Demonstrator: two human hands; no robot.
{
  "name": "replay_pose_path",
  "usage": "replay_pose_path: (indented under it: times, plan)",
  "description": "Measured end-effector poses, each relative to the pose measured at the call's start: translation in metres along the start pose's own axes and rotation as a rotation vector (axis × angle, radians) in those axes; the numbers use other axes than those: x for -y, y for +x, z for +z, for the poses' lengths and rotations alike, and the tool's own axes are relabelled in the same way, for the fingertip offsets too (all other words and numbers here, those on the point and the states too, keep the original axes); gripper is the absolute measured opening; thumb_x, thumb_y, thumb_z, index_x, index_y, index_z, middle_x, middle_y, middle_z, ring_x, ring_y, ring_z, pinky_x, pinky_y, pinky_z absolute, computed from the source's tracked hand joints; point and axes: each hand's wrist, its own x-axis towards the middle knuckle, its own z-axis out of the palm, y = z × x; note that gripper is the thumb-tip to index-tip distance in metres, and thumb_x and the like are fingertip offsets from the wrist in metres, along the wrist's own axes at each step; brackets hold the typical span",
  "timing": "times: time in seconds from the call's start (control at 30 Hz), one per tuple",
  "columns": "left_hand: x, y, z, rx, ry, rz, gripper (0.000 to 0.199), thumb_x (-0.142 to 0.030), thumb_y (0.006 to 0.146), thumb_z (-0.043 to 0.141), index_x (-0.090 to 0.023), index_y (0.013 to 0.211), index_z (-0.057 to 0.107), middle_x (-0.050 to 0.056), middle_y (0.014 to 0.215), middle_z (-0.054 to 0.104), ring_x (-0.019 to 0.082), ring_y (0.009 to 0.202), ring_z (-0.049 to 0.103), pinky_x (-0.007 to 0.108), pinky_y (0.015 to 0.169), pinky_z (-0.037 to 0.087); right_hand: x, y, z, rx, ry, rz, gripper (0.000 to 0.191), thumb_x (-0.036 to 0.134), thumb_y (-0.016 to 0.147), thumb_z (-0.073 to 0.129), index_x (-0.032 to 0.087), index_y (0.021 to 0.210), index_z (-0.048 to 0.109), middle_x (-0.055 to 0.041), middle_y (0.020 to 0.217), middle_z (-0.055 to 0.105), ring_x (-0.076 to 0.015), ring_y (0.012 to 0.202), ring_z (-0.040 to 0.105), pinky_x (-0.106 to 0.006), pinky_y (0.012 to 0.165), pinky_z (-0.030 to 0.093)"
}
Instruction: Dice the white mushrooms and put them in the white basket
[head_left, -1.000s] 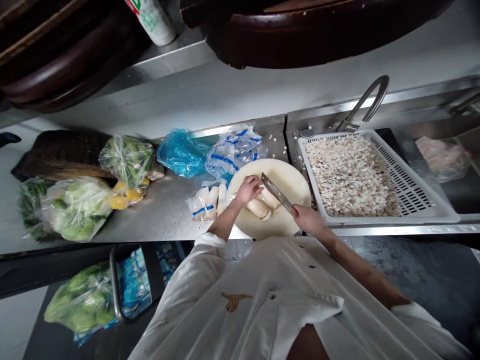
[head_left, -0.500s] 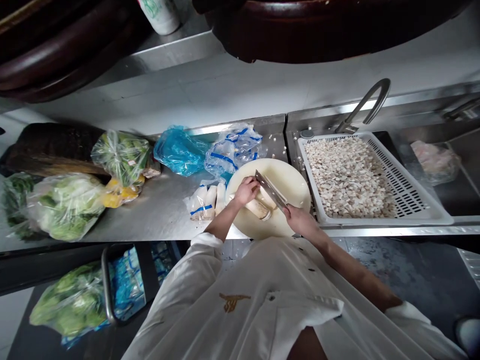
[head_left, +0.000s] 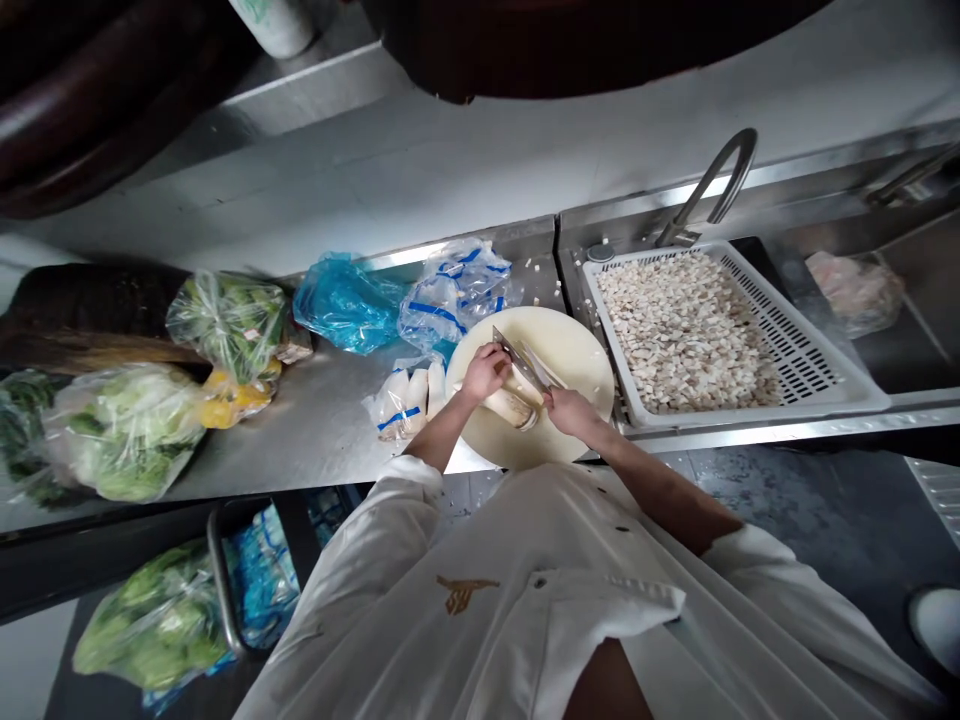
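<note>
A round cream cutting board [head_left: 555, 440] lies at the counter's front edge. My right hand [head_left: 568, 412] is wrapped round the handle of a knife [head_left: 521, 362], whose blade slants up and left over the board. Beside the blade, my left hand [head_left: 486, 370] has its fingers curled in against a pale mushroom piece, mostly hidden under them. A thick mushroom stem [head_left: 511, 408] lies on the board below the blade, and a thin pale slice [head_left: 541, 365] rests to the blade's right. Left of the board are more mushrooms in a clear bag [head_left: 403, 405].
A white basket [head_left: 840, 405] of diced pieces [head_left: 686, 330] sits to the right, under a faucet [head_left: 720, 180]. Blue [head_left: 349, 305] and clear bags [head_left: 450, 295] lie behind the board. Bagged greens [head_left: 124, 430] stand at the left. A dark rounded object [head_left: 585, 45] overhangs the back.
The knife has moved slightly left relative to the board, and a thin slice now shows at its right side. The whole view has shifted a little.
</note>
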Motion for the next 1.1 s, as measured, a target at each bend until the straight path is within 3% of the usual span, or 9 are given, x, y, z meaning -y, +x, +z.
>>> replay_pose_path:
  times: [0.1,0.2,0.33,0.43,0.5,0.63,0.77,0.93,1.1]
  plan:
    - [-0.002,-0.003,-0.003,-0.003,0.018,-0.027,0.014,-0.026,0.097,0.061,-0.023,0.100,0.074,0.008,0.116,0.065,0.024,0.120,0.059,0.042,0.113,0.048,-0.005,-0.003,-0.004,-0.039,0.052,-0.047,0.041,0.035,0.114,0.035,0.015,0.120,0.070,-0.0163,0.121,0.077,-0.0251,0.111,0.073,-0.028,0.089,0.046]
    - [-0.006,-0.008,-0.009,0.026,0.053,-0.018,0.018,-0.025,0.093,0.064,-0.023,0.108,0.074,0.009,0.113,0.065,0.028,0.119,0.057,0.047,0.112,0.049,-0.023,-0.016,-0.010,-0.172,0.130,-0.052,0.045,0.041,0.115,0.032,0.017,0.116,0.070,-0.0133,0.113,0.079,-0.0244,0.107,0.073,-0.027,0.086,0.044]
    - [-0.019,-0.005,-0.018,0.062,0.124,0.065,0.048,-0.018,0.086,0.065,-0.023,0.134,0.069,0.012,0.135,0.060,0.033,0.131,0.049,0.050,0.116,0.045,-0.050,-0.026,-0.017,-0.262,0.198,-0.002,0.047,0.043,0.115,0.030,0.018,0.113,0.069,-0.0123,0.107,0.079,-0.0253,0.102,0.072,-0.028,0.081,0.043]
    - [-0.029,0.008,-0.019,0.184,0.143,0.174,0.074,-0.011,0.079,0.063,-0.027,0.151,0.058,0.008,0.155,0.052,0.032,0.139,0.044,0.048,0.119,0.042,-0.065,-0.023,-0.019,-0.245,0.184,0.035,0.045,0.042,0.114,0.032,0.018,0.112,0.070,-0.0134,0.108,0.079,-0.0263,0.102,0.072,-0.029,0.079,0.042]
    - [-0.030,0.015,-0.017,0.271,0.149,0.209,0.079,-0.009,0.077,0.062,-0.031,0.153,0.057,0.005,0.156,0.054,0.031,0.139,0.045,0.047,0.119,0.042,-0.071,-0.022,-0.018,-0.229,0.172,0.050,0.043,0.041,0.114,0.033,0.018,0.113,0.070,-0.0136,0.110,0.079,-0.0262,0.103,0.073,-0.029,0.079,0.042]
    - [-0.020,0.011,-0.017,0.334,0.162,0.179,0.068,-0.015,0.081,0.065,-0.027,0.147,0.062,0.008,0.141,0.062,0.031,0.134,0.049,0.046,0.119,0.042,-0.076,-0.030,-0.011,-0.185,0.172,0.058,0.041,0.040,0.114,0.034,0.018,0.113,0.069,-0.0121,0.108,0.079,-0.0252,0.102,0.073,-0.028,0.077,0.041]
    - [-0.009,0.000,-0.029,0.321,0.168,0.136,0.042,-0.022,0.088,0.067,-0.025,0.129,0.074,0.009,0.130,0.064,0.031,0.127,0.051,0.045,0.116,0.045,-0.074,-0.046,-0.003,-0.094,0.166,0.012,0.040,0.040,0.114,0.036,0.019,0.109,0.069,-0.0113,0.103,0.079,-0.0241,0.098,0.074,-0.028,0.075,0.040]
    - [-0.003,0.005,-0.041,0.351,0.140,0.167,0.022,-0.028,0.091,0.070,-0.027,0.110,0.081,0.009,0.135,0.063,0.032,0.133,0.046,0.050,0.120,0.040,-0.068,-0.047,0.002,-0.007,0.084,-0.043,0.038,0.036,0.114,0.037,0.017,0.110,0.070,-0.0136,0.109,0.079,-0.0239,0.098,0.074,-0.029,0.076,0.040]
    - [-0.001,0.003,-0.029,0.138,0.159,0.047,0.038,-0.030,0.095,0.068,-0.024,0.132,0.072,0.012,0.144,0.057,0.034,0.138,0.044,0.054,0.122,0.039,-0.071,-0.034,-0.004,0.006,0.020,-0.052,0.042,0.038,0.114,0.036,0.016,0.111,0.072,-0.0161,0.114,0.079,-0.0245,0.104,0.074,-0.028,0.081,0.044]
